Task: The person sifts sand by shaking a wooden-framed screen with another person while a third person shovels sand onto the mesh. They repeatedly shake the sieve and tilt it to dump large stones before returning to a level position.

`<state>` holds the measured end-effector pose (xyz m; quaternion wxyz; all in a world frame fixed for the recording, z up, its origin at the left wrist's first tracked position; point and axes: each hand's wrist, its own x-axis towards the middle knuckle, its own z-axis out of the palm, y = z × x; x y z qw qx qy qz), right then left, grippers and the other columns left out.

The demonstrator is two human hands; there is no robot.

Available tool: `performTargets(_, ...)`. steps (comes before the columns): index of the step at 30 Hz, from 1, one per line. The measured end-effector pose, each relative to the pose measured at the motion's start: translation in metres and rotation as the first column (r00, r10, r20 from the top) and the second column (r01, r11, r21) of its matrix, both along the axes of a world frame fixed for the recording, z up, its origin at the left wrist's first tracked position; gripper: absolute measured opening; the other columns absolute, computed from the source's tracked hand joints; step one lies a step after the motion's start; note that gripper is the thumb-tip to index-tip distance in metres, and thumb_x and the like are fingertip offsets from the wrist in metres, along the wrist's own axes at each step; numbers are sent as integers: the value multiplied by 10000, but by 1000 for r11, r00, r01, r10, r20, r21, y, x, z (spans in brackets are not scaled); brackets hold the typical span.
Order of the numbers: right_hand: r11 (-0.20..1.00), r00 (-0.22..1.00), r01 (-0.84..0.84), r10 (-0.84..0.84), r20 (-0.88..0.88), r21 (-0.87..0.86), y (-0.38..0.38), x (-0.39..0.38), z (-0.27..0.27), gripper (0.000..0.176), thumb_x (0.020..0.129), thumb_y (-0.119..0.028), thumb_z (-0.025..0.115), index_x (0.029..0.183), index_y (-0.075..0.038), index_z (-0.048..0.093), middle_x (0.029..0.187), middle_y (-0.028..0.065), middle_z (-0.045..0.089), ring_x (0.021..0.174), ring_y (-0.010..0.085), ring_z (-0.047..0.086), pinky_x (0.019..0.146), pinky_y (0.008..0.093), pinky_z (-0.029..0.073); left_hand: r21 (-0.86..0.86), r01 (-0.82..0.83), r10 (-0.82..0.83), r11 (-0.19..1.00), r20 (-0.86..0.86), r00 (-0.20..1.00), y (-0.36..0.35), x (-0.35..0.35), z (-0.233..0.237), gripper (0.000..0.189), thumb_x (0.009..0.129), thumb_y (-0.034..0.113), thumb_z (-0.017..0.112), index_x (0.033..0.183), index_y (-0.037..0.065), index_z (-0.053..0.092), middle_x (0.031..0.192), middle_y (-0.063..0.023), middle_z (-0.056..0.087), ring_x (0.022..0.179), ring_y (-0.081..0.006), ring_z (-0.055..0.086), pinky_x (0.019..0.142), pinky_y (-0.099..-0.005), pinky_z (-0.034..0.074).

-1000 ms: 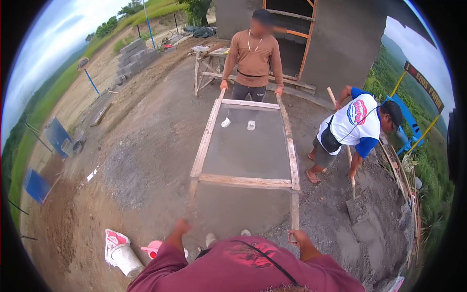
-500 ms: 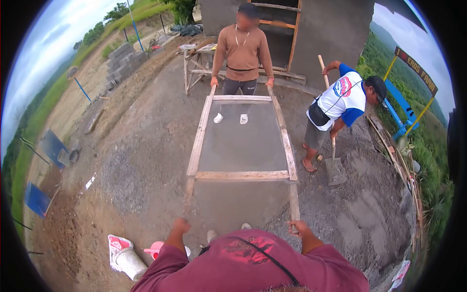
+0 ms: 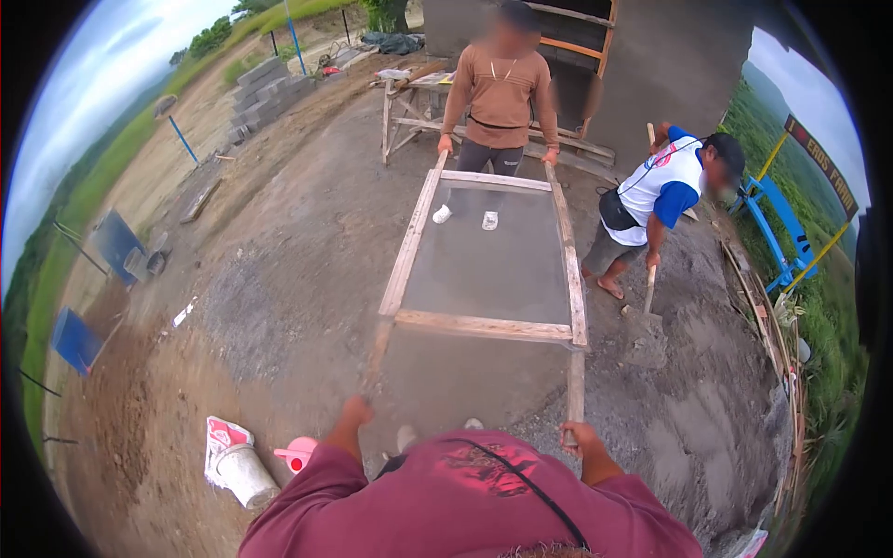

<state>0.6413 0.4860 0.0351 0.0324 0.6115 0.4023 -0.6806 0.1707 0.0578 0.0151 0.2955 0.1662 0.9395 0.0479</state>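
A long wooden frame point(image 3: 406, 252) with a grey mesh screen point(image 3: 493, 270) is held level above the ground. My left hand point(image 3: 355, 410) grips the near end of its left rail, which is blurred. My right hand point(image 3: 576, 435) grips the near end of its right rail point(image 3: 577, 386). A person in a brown shirt point(image 3: 500, 98) holds the far ends of both rails. To the right a person in a white and blue shirt point(image 3: 662, 186) bends over a shovel point(image 3: 646, 316) set in grey sand.
A heap of grey sand point(image 3: 707, 409) lies at the right. A white bucket point(image 3: 244, 472), a red and white bag point(image 3: 221, 437) and a pink container point(image 3: 298, 454) sit near my left. Concrete blocks point(image 3: 265, 88), a wooden trestle point(image 3: 405, 116) and a grey block wall point(image 3: 670, 65) stand behind.
The screen frame has shifted back and forth between the frames. The person in white moved the shovel from the sand heap toward the frame's right side and stood more upright.
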Motion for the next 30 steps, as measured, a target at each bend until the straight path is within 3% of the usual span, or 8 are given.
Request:
performTargets(2, 1000, 1000, -12, 11, -8, -14, 1, -1, -3, 238, 761, -186, 702, 922, -37, 609, 724, 64, 626, 619, 207, 636, 570, 383, 522, 53, 14, -9, 999, -102, 995, -2, -1, -3, 364, 645, 246, 665, 815, -75, 678, 807, -260, 673, 798, -361, 692, 695, -425, 548)
performTargets(5, 1000, 1000, -14, 14, -23, -4, 2, -3, -7, 236, 764, -179, 692, 928, -35, 603, 722, 66, 625, 613, 207, 634, 564, 379, 520, -18, 8, -8, 1000, 32, 999, 0, -10, 0, 352, 646, 248, 662, 813, -62, 686, 805, -246, 680, 799, -350, 693, 705, -414, 551)
performTargets(14, 1000, 999, 0, 0, -45, -13, 1, -5, -2, 208, 766, -150, 679, 922, -35, 603, 716, 68, 623, 576, 209, 623, 509, 366, 510, -25, 115, -118, 993, -129, 985, 6, -9, 9, 354, 653, 261, 653, 823, -46, 699, 825, -248, 680, 830, -348, 691, 730, -409, 551)
performTargets(16, 1000, 998, -25, 25, -63, -7, 4, -7, -4, 191, 766, -145, 677, 906, -36, 607, 716, 76, 622, 576, 213, 623, 507, 363, 510, -71, 139, -148, 988, -131, 980, 1, -11, -10, 353, 654, 264, 646, 827, -39, 703, 846, -252, 678, 849, -347, 690, 739, -409, 550)
performTargets(20, 1000, 998, 5, -6, -60, -25, 4, -7, 12, 169, 769, -142, 671, 889, -39, 612, 717, 91, 620, 580, 224, 625, 519, 373, 515, -80, 187, -190, 979, -27, 982, 12, -7, 21, 349, 657, 260, 630, 844, -24, 710, 888, -248, 681, 871, -344, 688, 756, -410, 548)
performTargets(26, 999, 999, -38, 38, 4, 13, 7, -13, -5, 186, 770, -141, 666, 915, -38, 613, 725, 93, 617, 584, 240, 624, 541, 399, 518, -68, 151, -156, 986, -68, 985, 19, -7, 15, 372, 668, 244, 622, 907, -29, 703, 935, -257, 678, 885, -366, 682, 769, -421, 544)
performTargets(29, 999, 999, -24, 25, -36, 24, 6, -31, -13, 217, 779, -155, 675, 940, -27, 605, 724, 93, 618, 584, 240, 622, 541, 399, 518, -51, 37, -35, 998, 39, 999, 19, -31, 22, 353, 774, 257, 595, 1015, 20, 697, 1083, -219, 657, 1042, -369, 623, 902, -446, 493)
performTargets(30, 999, 997, -35, 36, -64, 8, 6, -33, -14, 223, 781, -160, 677, 943, -25, 603, 716, 92, 619, 577, 236, 621, 532, 394, 515, -35, 47, -47, 998, 6, 999, 16, -36, 23, 369, 741, 259, 610, 991, 1, 698, 1051, -237, 660, 1017, -365, 637, 871, -436, 507)
